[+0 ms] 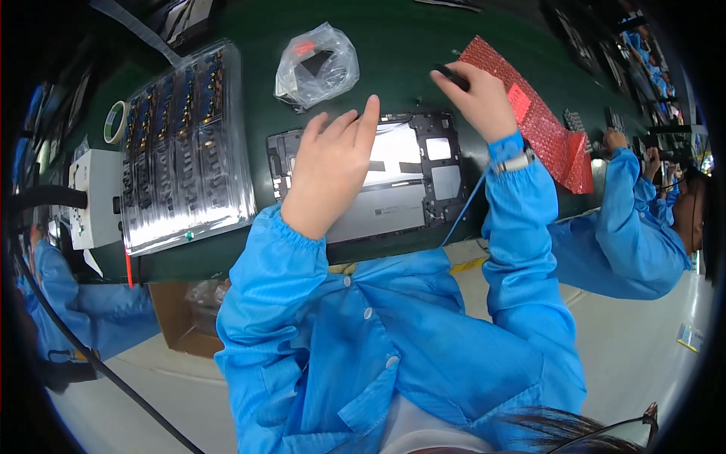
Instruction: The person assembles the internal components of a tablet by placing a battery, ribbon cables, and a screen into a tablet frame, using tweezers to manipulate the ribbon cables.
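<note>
An opened tablet point(389, 210) with a black frame and a silver battery lies in front of me. Across its left part reaches my left hand point(330, 170), fingers stretched out and holding nothing; whether the palm touches the tablet is hidden. Beyond the tablet's far right corner, my right hand point(479, 98) is closed on a small black piece point(451, 76), whose kind I cannot make out. Just beside that hand is a pink bubble-wrap bag point(541, 132) with a red label. A blue wrist strap point(505, 147) with a cord circles my right wrist.
To the left stands a clear plastic tray point(246, 189) holding several circuit boards, beside a white box point(97, 193) and a tape roll point(115, 122). A clear plastic bag point(333, 66) lies at the back. Below the table is a cardboard box point(175, 321). A co-worker's sleeve point(631, 227) is at right.
</note>
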{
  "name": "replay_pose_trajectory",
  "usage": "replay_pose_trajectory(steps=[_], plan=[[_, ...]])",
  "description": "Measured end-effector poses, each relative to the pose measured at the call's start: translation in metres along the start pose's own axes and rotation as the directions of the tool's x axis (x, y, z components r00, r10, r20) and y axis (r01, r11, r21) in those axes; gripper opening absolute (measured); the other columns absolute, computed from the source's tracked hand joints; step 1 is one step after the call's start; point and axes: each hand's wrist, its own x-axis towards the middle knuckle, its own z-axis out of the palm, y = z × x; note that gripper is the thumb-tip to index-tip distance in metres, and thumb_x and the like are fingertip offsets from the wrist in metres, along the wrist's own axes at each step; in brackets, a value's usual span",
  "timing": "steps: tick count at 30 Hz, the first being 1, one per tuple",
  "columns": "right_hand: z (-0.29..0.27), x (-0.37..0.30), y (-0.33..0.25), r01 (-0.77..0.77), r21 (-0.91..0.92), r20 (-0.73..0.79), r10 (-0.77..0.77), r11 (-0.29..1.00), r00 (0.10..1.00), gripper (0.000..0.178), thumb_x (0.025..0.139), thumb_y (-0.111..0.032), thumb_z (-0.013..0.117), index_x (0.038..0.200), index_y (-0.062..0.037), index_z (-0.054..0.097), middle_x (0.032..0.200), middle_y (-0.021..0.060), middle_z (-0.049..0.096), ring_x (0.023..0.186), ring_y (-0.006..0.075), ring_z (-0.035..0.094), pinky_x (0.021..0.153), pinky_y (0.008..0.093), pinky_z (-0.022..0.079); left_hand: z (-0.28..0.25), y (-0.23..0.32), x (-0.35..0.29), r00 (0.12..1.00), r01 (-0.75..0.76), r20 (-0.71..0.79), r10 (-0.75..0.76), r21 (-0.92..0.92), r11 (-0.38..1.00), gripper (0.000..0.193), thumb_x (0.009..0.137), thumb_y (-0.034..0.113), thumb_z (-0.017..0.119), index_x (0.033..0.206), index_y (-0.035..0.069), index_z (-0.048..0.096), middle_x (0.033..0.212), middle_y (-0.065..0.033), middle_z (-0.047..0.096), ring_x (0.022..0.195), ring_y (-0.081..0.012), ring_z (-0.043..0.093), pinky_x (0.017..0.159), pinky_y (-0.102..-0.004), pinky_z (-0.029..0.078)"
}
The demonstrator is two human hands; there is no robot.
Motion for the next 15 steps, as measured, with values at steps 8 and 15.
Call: replay_pose_trajectory(steps=[8,15], plan=[[0.036,0.030,0.043,0.093,0.348,0.259,-0.191,0.933,0.947,0.041,0.076,-0.037,0.061,0.093,0.0001,0.063,0.070,0.0106,0.061,0.069,0.0164,0.060,0.064,0.0278,0.046,0.000,0.001,-0.006,0.993,0.107,0.062,-0.105,-0.018,0.994,0.060,0.073,0.001,0.052,0.130,0.004,0.035,0.104,-0.0085,0.059,0.103,-0.0208,0.054,0.094,-0.0431,0.035],[0.038,0.034,0.038,0.167,0.157,0.339,-0.212,0.973,0.916,0.026,0.077,-0.024,0.060,0.088,-0.0003,0.063,0.071,0.0075,0.061,0.068,0.0143,0.059,0.063,0.0261,0.046,-0.015,0.004,0.005,0.984,0.067,0.169,-0.064,-0.009,0.998,0.060,0.071,0.006,0.053,0.129,0.004,0.036,0.107,-0.0086,0.057,0.107,-0.0224,0.051,0.097,-0.0479,0.031]])
